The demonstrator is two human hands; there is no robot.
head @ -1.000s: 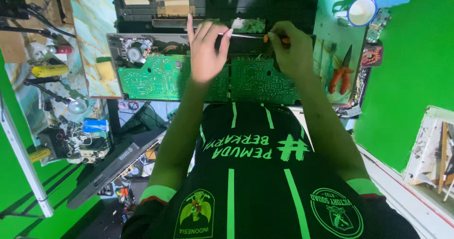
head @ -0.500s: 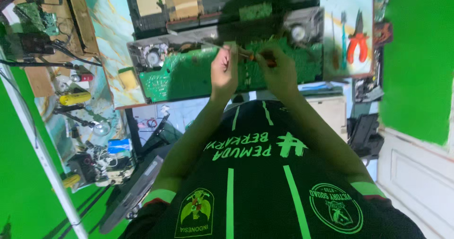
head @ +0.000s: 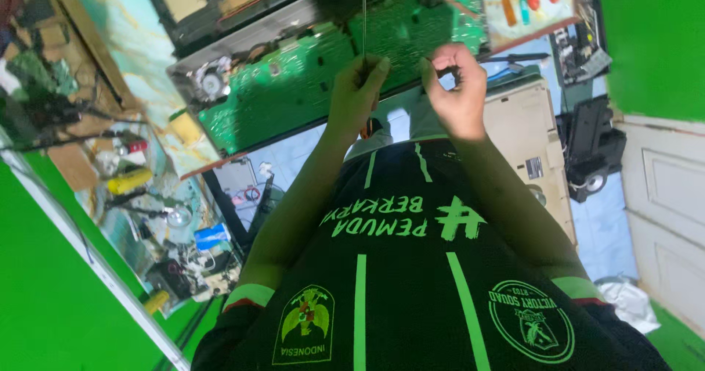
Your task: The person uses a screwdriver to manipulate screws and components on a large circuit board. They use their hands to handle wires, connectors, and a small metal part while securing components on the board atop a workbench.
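Green circuit board (head: 294, 95) lies beneath the left hand (head: 356, 95) gripping a screwdriver (head: 364, 18) (right hand (head: 455, 84) curled, empty).

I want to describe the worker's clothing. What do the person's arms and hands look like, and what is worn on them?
Both hands, the left hand and the right hand, are bare, without gloves. The forearms are bare too. Short black sleeves end in light green cuffs with a thin red edge.

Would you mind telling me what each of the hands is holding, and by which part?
The left hand grips a thin screwdriver at its handle end. The right hand is curled; whether it holds anything cannot be told.
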